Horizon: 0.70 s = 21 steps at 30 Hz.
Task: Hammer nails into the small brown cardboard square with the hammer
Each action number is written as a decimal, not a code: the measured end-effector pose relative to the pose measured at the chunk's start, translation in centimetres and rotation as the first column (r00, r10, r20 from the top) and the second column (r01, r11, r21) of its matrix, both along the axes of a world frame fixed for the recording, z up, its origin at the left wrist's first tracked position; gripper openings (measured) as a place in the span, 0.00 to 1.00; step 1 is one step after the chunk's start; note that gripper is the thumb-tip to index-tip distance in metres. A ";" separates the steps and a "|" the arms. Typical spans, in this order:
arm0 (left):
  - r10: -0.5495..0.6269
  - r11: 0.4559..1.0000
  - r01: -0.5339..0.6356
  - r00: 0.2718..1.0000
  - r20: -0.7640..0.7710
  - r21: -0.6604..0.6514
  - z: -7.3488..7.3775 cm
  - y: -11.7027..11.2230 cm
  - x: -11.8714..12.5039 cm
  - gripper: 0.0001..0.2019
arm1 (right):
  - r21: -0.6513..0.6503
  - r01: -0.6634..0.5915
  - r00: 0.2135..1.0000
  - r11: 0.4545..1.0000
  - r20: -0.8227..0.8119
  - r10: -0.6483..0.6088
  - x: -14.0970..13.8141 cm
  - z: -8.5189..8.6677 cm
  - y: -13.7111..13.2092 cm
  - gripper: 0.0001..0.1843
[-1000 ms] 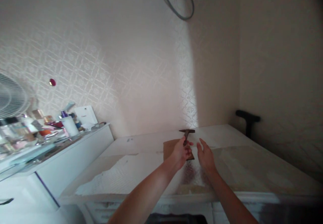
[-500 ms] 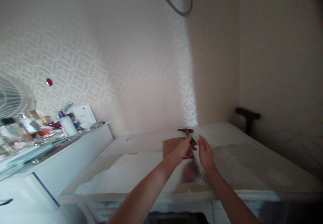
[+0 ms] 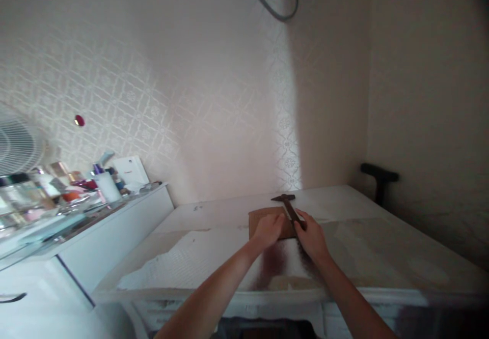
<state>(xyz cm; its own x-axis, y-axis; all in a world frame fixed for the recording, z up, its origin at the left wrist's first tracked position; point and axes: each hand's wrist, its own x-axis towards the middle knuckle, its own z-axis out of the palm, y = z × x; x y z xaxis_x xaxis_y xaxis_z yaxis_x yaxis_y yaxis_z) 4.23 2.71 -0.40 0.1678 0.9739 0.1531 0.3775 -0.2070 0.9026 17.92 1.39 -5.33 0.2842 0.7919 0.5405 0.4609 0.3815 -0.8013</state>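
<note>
The right hand (image 3: pixel 312 234), fingers closed round the hammer (image 3: pixel 290 210) at the right of the brown board (image 3: pixel 289 231) on the counter (image 3: pixel 362 247), does best with a firm grip, while the left hand (image 3: pixel 268 228), curled over the board, its hold unclear, should steady it.

Bare hands (image 3: pixel 269 229), bare forearms (image 3: pixel 217 288)

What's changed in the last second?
The hammer switched hands: the left hand let go of it and moved left, over the brown flat piece, fingers curled; whether it pinches anything is unclear. The right hand, bare before, now grips the handle. The brown piece and the wall cable stayed put.
</note>
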 end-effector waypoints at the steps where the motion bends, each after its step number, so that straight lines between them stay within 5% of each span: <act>1: 0.015 0.995 -0.005 0.995 -0.097 0.100 0.0 -0.1 -1.0 0.11 | -0.001 0.006 0.999 1.000 0.032 -0.006 0.0 -0.2 0.1 0.24; 3: 0.030 0.974 0.028 0.968 -0.249 0.225 -0.2 -0.3 -3.1 0.06 | -0.010 0.019 0.997 1.000 0.072 -0.019 0.1 -0.4 0.2 0.24; 7: 0.035 0.949 0.128 0.866 -0.499 0.288 -0.7 -0.4 -7.7 0.15 | -0.017 0.056 0.991 0.998 0.127 -0.053 0.1 -0.5 0.3 0.25; 12: 0.070 0.968 0.065 0.856 -0.513 0.240 -1.5 -0.2 -12.2 0.17 | -0.048 0.119 0.963 0.992 0.247 -0.103 0.2 -0.5 0.0 0.27; 21: 0.112 0.961 0.063 0.802 -0.586 0.269 -2.8 -0.9 -14.0 0.21 | -0.026 0.141 0.942 0.990 0.311 -0.126 0.7 0.7 -1.1 0.22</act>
